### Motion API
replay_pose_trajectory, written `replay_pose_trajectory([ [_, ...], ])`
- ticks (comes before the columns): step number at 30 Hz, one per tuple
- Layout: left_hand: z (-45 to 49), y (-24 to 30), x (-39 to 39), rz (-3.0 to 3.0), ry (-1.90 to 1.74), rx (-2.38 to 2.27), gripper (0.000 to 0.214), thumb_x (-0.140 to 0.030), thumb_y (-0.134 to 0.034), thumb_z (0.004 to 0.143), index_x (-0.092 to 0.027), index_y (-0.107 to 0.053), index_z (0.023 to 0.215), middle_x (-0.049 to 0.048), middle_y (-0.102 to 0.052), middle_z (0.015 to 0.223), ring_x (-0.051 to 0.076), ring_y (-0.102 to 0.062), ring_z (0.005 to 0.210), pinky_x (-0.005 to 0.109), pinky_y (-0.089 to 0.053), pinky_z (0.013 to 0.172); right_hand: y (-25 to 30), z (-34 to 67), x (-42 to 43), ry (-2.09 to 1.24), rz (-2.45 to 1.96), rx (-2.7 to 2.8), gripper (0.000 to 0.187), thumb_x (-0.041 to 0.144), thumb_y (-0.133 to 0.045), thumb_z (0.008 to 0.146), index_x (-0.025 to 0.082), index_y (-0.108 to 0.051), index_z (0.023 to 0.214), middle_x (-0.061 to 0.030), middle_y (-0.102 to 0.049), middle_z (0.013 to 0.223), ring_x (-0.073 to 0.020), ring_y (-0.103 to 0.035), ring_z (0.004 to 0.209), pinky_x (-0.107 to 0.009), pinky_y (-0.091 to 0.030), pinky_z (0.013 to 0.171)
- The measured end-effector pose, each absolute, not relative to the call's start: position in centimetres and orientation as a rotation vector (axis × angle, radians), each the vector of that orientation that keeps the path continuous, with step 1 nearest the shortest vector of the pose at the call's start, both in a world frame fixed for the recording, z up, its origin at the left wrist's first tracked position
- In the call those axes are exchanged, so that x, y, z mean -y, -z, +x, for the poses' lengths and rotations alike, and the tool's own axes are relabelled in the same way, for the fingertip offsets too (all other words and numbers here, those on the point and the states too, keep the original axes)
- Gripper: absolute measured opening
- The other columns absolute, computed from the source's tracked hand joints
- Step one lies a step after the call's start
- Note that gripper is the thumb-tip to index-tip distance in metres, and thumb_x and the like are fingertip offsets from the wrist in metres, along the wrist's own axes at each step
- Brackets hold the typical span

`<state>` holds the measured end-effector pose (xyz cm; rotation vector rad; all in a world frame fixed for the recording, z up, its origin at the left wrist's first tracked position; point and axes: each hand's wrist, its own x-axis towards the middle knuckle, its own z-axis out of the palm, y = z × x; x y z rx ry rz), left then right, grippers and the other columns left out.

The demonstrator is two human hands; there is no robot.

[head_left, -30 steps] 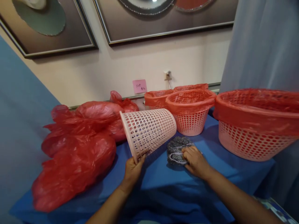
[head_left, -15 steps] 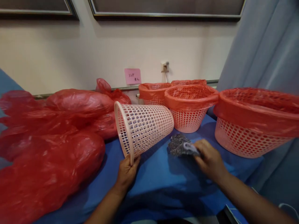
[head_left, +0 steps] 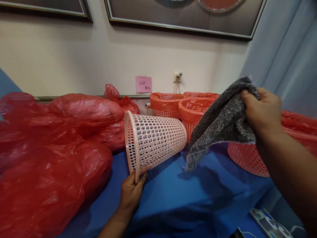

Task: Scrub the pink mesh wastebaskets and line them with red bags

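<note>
A pale pink perforated plastic basket (head_left: 158, 138) lies tilted on its side over the blue cloth, its open mouth facing left. My left hand (head_left: 131, 193) grips the lower part of its rim, thumb on one side and fingers partly hidden behind. On the right, my right hand (head_left: 264, 112) is raised and closed on a dark grey speckled cloth (head_left: 223, 115). The cloth hangs down to the left, its lower corner near the basket's base but apart from it. Part of the lined baskets behind is covered by the cloth.
Several pink baskets with red plastic liners (head_left: 164, 102) stand along the wall. Full red plastic bags (head_left: 61, 158) are heaped on the left. Blue cloth (head_left: 168, 198) covers the table. A pink note (head_left: 143, 84) and a socket (head_left: 177, 78) are on the wall; a curtain (head_left: 279, 49) hangs right.
My right hand has risen up and to the right, and the bunched grey cloth now hangs spread out. My left hand still holds the basket in nearly the same pose.
</note>
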<state>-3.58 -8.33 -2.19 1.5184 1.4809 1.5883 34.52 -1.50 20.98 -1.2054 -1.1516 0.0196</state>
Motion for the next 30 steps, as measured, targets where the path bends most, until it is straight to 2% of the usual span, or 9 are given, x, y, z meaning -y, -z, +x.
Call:
replay_pose_trajectory([
  [6, -3.8, 3.1, 8.5, 1.521, -1.644, -1.540, 0.035, -0.046, -0.069, 0.084, -0.022, -0.078, 0.108, 0.0069, -0.077, 0.110, 0.027, -0.072, 0.105, 0.043, -0.055, 0.102, -22.3, 35.8, 2.3, 0.568, -1.177, 1.275, 0.025, 0.042, -0.054, 0.095, 0.020, -0.067, 0.097, -0.0073, -0.063, 0.085, -0.0226, -0.057, 0.077, -0.037, -0.039, 0.070],
  [10, -3.4, 3.2, 8.7, 1.473, -1.684, -1.557, 0.033, -0.045, -0.069, 0.084, -0.022, -0.078, 0.107, 0.0060, -0.077, 0.109, 0.026, -0.072, 0.105, 0.042, -0.054, 0.103, -21.1, 33.5, 1.7, 0.608, -1.314, 1.433, 0.024, 0.038, -0.055, 0.093, 0.020, -0.069, 0.099, -0.0058, -0.065, 0.078, -0.0203, -0.056, 0.070, -0.037, -0.040, 0.071],
  [12, -3.4, 3.2, 8.7, 1.487, -1.672, -1.564, 0.033, -0.045, -0.069, 0.084, -0.022, -0.078, 0.106, 0.0058, -0.078, 0.109, 0.026, -0.072, 0.104, 0.041, -0.054, 0.102, -19.9, 31.6, 0.8, 0.391, -1.307, 1.461, 0.020, 0.037, -0.059, 0.089, 0.020, -0.068, 0.092, -0.0027, -0.064, 0.075, -0.0178, -0.055, 0.066, -0.034, -0.041, 0.067],
  [17, -3.7, 3.2, 8.8, 1.551, -1.636, -1.574, 0.033, -0.044, -0.068, 0.085, -0.022, -0.077, 0.107, 0.0064, -0.078, 0.108, 0.026, -0.073, 0.102, 0.040, -0.057, 0.099, -15.4, 27.1, 0.0, -0.556, -1.194, 1.409, 0.023, 0.040, -0.062, 0.078, 0.019, -0.062, 0.086, 0.0005, -0.066, 0.073, -0.0171, -0.060, 0.067, -0.028, -0.047, 0.061],
  [21, -3.6, 3.0, 8.8, 1.584, -1.639, -1.560, 0.032, -0.043, -0.068, 0.085, -0.021, -0.077, 0.107, 0.0069, -0.077, 0.109, 0.025, -0.073, 0.102, 0.040, -0.057, 0.098, -9.5, 26.5, 1.1, -1.220, -1.140, 1.254, 0.020, 0.039, -0.060, 0.077, 0.019, -0.062, 0.083, -0.0044, -0.069, 0.071, -0.0207, -0.066, 0.065, -0.032, -0.052, 0.059],
  [23, -3.4, 2.8, 8.9, 1.589, -1.644, -1.567, 0.032, -0.042, -0.068, 0.085, -0.021, -0.078, 0.106, 0.0067, -0.078, 0.109, 0.026, -0.073, 0.102, 0.040, -0.057, 0.099, -6.1, 27.9, 1.3, -1.363, -1.202, 1.218, 0.019, 0.037, -0.056, 0.079, 0.020, -0.063, 0.084, -0.0084, -0.071, 0.073, -0.0246, -0.069, 0.068, -0.037, -0.056, 0.061],
  [25, -3.2, 2.6, 9.0, 1.589, -1.649, -1.571, 0.031, -0.042, -0.068, 0.085, -0.022, -0.078, 0.106, 0.0062, -0.078, 0.108, 0.026, -0.073, 0.102, 0.041, -0.057, 0.099, -3.2, 30.0, 1.3, -1.211, -1.426, 1.265, 0.021, 0.034, -0.058, 0.078, 0.018, -0.064, 0.089, -0.0114, -0.073, 0.079, -0.0279, -0.071, 0.073, -0.042, -0.058, 0.067],
  [28, -3.2, 2.4, 9.0, 1.607, -1.644, -1.571, 0.030, -0.041, -0.068, 0.085, -0.022, -0.078, 0.105, 0.0058, -0.078, 0.107, 0.026, -0.073, 0.101, 0.040, -0.058, 0.097, -0.5, 32.9, 2.1, -0.468, -1.653, 1.566, 0.039, 0.030, -0.063, 0.076, 0.015, -0.062, 0.112, -0.0193, -0.070, 0.113, -0.0351, -0.069, 0.100, -0.055, -0.055, 0.085],
  [30, -3.2, 2.5, 9.0, 1.627, -1.635, -1.578, 0.029, -0.042, -0.067, 0.085, -0.023, -0.078, 0.105, 0.0054, -0.078, 0.108, 0.026, -0.073, 0.101, 0.040, -0.058, 0.097, 0.2, 33.2, 3.5, -0.094, -1.565, 1.774, 0.042, 0.031, -0.059, 0.083, 0.016, -0.058, 0.123, -0.0203, -0.064, 0.127, -0.0361, -0.064, 0.113, -0.057, -0.051, 0.094],
])
